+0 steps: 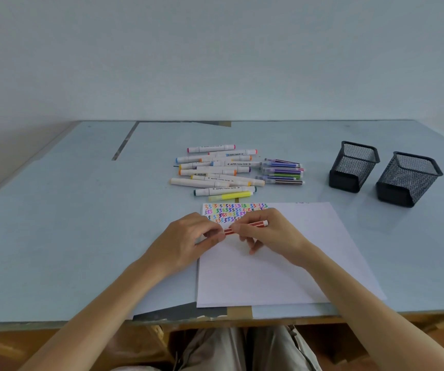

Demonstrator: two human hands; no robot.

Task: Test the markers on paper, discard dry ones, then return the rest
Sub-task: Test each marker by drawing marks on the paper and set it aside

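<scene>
1. My right hand (266,234) pinches the slim red-and-white striped marker (245,226) along its barrel, thumb and fingers curled round it.
2. My left hand (188,238) pinches the left end of the same marker; its fingertips cover that end, so I cannot tell whether a cap is on or off.
3. The marker lies roughly level, its white end pointing right and slightly away from me, held just above the upper part of the white sheet of paper (263,269).
4. The paper lies on the pale blue tabletop (68,223) in front of me. Rows of small multicoloured squiggle marks (231,210) fill its top left corner, just beyond my fingers.
5. Beyond the paper lies a loose pile of thick white-barrelled markers with coloured end caps (215,170).
6. A yellow highlighter (231,196) lies at the near edge of that pile, close to the top edge of the paper.
7. Just right of the pile lies a cluster of slim markers with translucent caps (282,171), mostly purple, blue and green.
8. Two black wire-mesh pen holders (354,167) (408,180) stand side by side at the far right, well apart from the markers.
</scene>
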